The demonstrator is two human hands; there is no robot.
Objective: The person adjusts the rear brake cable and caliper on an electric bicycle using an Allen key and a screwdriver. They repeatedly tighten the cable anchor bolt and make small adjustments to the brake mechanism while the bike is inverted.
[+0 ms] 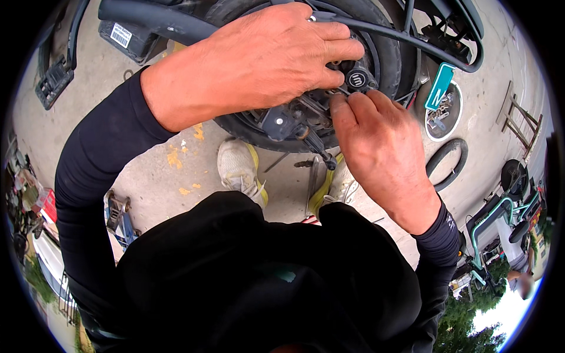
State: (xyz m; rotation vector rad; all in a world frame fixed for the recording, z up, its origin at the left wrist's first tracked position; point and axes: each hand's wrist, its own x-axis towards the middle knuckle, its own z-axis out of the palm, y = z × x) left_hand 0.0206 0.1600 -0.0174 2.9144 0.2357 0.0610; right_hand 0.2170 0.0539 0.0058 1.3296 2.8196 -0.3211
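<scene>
A black-tyred wheel (pixel 388 59) of a small vehicle stands in front of me, its hub and dark linkage parts at the middle. My left hand (pixel 265 62) reaches across it from the left, thumb and fingers closing round small parts beside a round black cap (pixel 356 79) with a white mark. What lies between those fingertips is mostly hidden. Just below the cap, my right hand (pixel 379 141) is closed in a pinch at the hub; a thin metallic piece shows by its fingertips, too small to name. A dark pedal crank (pixel 318 150) angles down below the hub.
A black frame tube (pixel 159 20) crosses above the wheel. At right are a round white-rimmed container (pixel 450 120) of small metal parts, a green sign plate (pixel 440 87) and a loose black tyre (pixel 447 165). My shoes (pixel 238 167) flank the wheel's near side. Another person (pixel 522 282) is far right.
</scene>
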